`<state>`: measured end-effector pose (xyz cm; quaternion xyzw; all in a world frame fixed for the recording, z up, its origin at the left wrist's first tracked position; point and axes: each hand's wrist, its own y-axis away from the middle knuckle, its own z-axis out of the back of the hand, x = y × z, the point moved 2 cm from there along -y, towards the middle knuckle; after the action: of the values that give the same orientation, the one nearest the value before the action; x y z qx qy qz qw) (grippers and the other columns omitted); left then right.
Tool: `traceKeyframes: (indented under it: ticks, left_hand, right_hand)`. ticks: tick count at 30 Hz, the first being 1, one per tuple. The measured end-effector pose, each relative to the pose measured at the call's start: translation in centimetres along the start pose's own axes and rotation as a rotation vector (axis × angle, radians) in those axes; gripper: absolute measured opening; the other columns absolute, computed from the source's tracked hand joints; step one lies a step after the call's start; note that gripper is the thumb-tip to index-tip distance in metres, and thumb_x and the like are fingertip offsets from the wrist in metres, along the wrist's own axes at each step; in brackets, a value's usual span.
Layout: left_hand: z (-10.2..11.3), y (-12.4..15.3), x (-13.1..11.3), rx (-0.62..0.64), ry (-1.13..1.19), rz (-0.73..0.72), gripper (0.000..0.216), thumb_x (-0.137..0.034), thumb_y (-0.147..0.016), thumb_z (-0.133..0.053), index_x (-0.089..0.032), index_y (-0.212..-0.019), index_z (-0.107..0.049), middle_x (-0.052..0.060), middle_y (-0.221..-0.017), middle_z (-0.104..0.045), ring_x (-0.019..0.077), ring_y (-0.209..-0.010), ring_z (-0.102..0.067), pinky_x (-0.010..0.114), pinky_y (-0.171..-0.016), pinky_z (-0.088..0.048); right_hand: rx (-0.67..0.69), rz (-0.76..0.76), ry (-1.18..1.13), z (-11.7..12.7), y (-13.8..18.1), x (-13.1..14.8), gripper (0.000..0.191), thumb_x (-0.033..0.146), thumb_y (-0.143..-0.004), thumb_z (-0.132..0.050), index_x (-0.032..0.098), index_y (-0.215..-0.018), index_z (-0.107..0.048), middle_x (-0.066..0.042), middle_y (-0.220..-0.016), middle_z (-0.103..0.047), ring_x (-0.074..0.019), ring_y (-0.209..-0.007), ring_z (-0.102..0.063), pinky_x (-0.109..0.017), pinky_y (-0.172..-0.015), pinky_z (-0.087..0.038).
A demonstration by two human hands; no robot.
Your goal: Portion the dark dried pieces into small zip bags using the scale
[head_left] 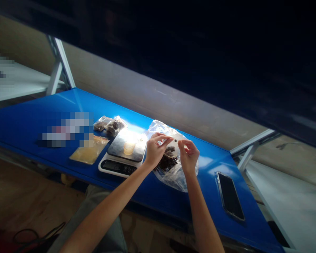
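Observation:
My left hand [155,150] and my right hand [189,154] are both raised over a large clear plastic bag [171,172] with dark pieces inside, lying on the blue table [28,123]. Each hand pinches one side of a small clear pouch [173,147] held between them, with a dark speck showing in it. Just left of my left hand stands a digital kitchen scale [121,154] with a small clear cup [128,147] on its platform.
Two small filled packets with dark contents [110,124] lie behind the scale. A flat stack of yellowish clear bags [89,151] lies left of it. A black phone [229,195] rests on the table at the right. Metal shelf legs rise at both ends.

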<state>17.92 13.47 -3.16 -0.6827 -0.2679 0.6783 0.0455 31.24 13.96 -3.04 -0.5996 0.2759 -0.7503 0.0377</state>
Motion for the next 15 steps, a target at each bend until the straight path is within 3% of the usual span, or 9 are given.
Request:
traceKeyframes:
  ticks: [4,10,15]
  left_hand:
    - [-0.03,0.13,-0.36,0.047,-0.043,-0.053,0.012,-0.029,-0.079,-0.068,-0.020,-0.075,-0.074,0.003,-0.078,-0.067,0.0134,-0.071,-0.058,0.021,-0.051,-0.039]
    - [0.22,0.26,-0.50,-0.026,-0.122,-0.077,0.015,-0.034,-0.081,-0.066,-0.022,-0.078,-0.075,0.004,-0.079,-0.068,0.0164,-0.082,-0.060,0.023,-0.056,-0.041]
    - [0.18,0.11,-0.18,0.042,-0.111,-0.077,0.014,-0.032,-0.081,-0.067,-0.022,-0.085,-0.075,0.003,-0.080,-0.071,0.0146,-0.073,-0.060,0.024,-0.059,-0.044]
  right_hand:
    - [0.024,0.015,0.024,0.05,0.04,0.03,0.028,0.046,-0.068,-0.070,0.020,-0.071,-0.064,-0.001,-0.069,-0.063,-0.0150,-0.066,-0.055,-0.024,-0.053,-0.043]
    - [0.013,0.014,-0.003,0.23,-0.28,-0.20,0.026,0.046,-0.073,-0.066,0.021,-0.077,-0.060,0.002,-0.067,-0.060,-0.0155,-0.065,-0.057,-0.027,-0.057,-0.047]
    - [0.002,0.002,-0.046,0.04,-0.25,-0.21,0.028,0.048,-0.073,-0.066,0.021,-0.080,-0.060,0.002,-0.067,-0.061,-0.0150,-0.062,-0.059,-0.026,-0.053,-0.048]
